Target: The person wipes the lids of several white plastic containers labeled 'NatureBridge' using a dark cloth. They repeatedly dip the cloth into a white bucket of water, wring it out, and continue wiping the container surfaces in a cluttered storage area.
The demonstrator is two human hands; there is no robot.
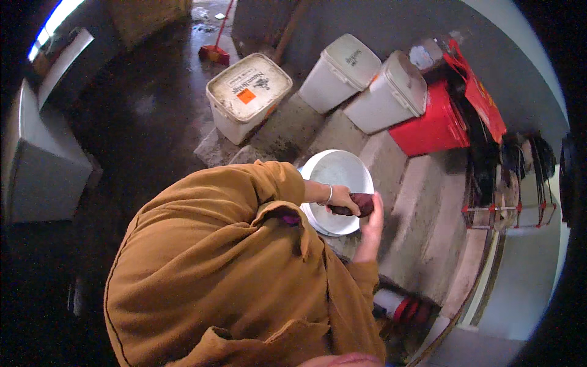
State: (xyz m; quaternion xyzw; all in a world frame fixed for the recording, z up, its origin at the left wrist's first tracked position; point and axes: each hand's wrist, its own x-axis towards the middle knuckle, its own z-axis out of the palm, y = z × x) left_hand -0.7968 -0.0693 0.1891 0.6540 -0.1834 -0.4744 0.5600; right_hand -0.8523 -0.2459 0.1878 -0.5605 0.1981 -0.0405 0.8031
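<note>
A round white bucket (343, 170) stands before me on the concrete steps, its mouth facing up. Pale contents or a pale bottom show inside; which, I cannot tell. My left hand (341, 198), with a bracelet at the wrist, grips a dark reddish-brown object (362, 205) over the bucket's near right part. The object looks lumpy, and its exact kind is unclear. From the right, my right hand (373, 215) cups the object's other end, beside the bucket rim. The fingers' far sides are hidden.
Lidded white tubs, one with an orange label (246, 95), another (339, 71) and a third (390, 94), stand along the concrete steps (412, 206). Beyond them are a red tub (433, 124) and a red bag (477, 98). A red broom (214, 54) and a folding rack (509, 208) stand farther off.
</note>
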